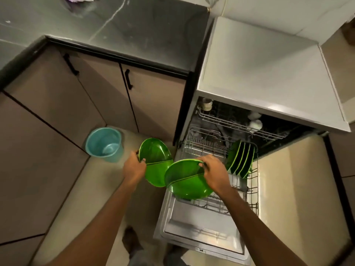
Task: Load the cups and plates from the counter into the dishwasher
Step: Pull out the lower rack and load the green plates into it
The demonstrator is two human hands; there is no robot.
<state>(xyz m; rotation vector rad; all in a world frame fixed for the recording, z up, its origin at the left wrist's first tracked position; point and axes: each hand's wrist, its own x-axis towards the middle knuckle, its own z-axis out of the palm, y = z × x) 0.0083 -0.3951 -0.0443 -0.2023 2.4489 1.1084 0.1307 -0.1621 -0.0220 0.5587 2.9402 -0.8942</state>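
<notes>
**Head view.**
- Left hand [134, 167]: rim of left-held plates [153, 158] was gripped. Approx. 2 green plates, fanned, were held over the floor left of the dishwasher door [201, 227], near a blue bucket [104, 144].
- Right hand [213, 169]: rim of right-held plates [187, 182] was pinched from above. Approx. 2, fanned, were held over the near-left part of the lower rack [254, 191].
- Racked plates [241, 160]: several were stood on edge at the rack's far right.
- Key relation: free slots were judged to lie fwd and right of the right hand, just before the racked row. Right hand was nearer; left was well apart. Plates to be turned on edge, parallel w/ the row.
</notes>
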